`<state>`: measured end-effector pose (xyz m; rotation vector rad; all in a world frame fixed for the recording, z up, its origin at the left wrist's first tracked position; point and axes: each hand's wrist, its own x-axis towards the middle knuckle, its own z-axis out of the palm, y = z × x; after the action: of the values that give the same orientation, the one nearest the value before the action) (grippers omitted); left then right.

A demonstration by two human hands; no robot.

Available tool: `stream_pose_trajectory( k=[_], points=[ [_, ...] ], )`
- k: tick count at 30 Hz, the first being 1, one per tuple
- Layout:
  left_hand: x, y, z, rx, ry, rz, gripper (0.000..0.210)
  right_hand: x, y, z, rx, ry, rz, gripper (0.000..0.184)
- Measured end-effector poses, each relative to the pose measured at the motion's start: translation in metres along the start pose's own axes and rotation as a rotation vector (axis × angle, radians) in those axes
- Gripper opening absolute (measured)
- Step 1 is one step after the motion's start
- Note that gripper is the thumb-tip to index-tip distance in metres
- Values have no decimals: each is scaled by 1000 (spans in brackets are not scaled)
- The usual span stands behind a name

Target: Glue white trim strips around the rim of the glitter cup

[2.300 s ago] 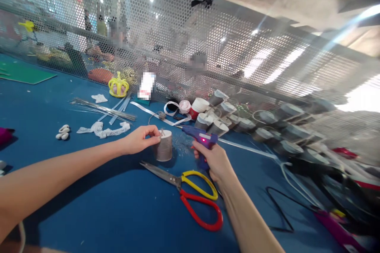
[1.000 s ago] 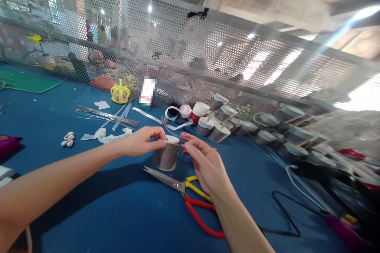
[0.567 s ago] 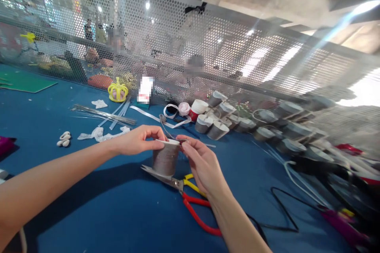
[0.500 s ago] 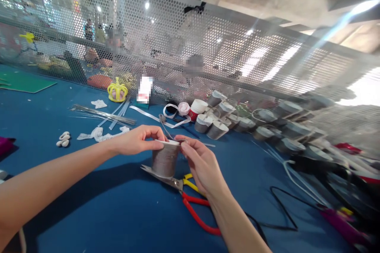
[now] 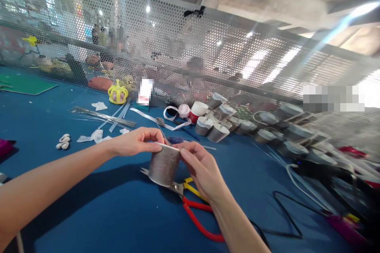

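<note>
A small grey-brown bucket (image 5: 165, 165) with a thin white rim and a finely lined outer wall is held between both hands, tilted. My left hand (image 5: 144, 141) pinches its rim on the left, thumb outside and fingers behind. My right hand (image 5: 203, 168) pinches the rim on the right in the same way. A thin grey strand (image 5: 162, 128) rises from behind the rim between my hands; its lower end is hidden. Just beneath the bucket lie scissors (image 5: 178, 188) with one yellow and one red handle, their blades partly covered by it.
Similar buckets (image 5: 219, 132) stand heaped at the right, before a perforated metal screen (image 5: 166, 39). White ribbon (image 5: 145, 114), a pink ribbon roll (image 5: 184, 111), metal wires (image 5: 101, 114) and a yellow crown (image 5: 118, 94) lie behind my hands. Black cable (image 5: 285, 209) runs along the right.
The bucket has tilted, its rim turning away from me and its wall facing me more. My right fingers have shifted from above the rim to grip its right edge.
</note>
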<state>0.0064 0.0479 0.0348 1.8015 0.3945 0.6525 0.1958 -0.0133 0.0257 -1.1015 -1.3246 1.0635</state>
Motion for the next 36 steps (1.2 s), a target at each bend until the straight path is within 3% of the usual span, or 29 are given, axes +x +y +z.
stream_pose_trajectory(
  k=[4,10,17,25,36],
  points=[
    [0,1,-1,166,19,-6,10,0,-1,2,-123,58,-41,12],
    [2,1,7,456,103,2,15,2,3,7,-373,44,-153,10],
    [5,-5,20,597,185,77,9,1,12,14,-566,55,-273,10],
    [5,-10,18,507,153,22,13,3,16,13,-489,47,-276,11],
    [4,-11,17,443,161,4,12,-1,14,13,-300,96,-171,13]
  ],
)
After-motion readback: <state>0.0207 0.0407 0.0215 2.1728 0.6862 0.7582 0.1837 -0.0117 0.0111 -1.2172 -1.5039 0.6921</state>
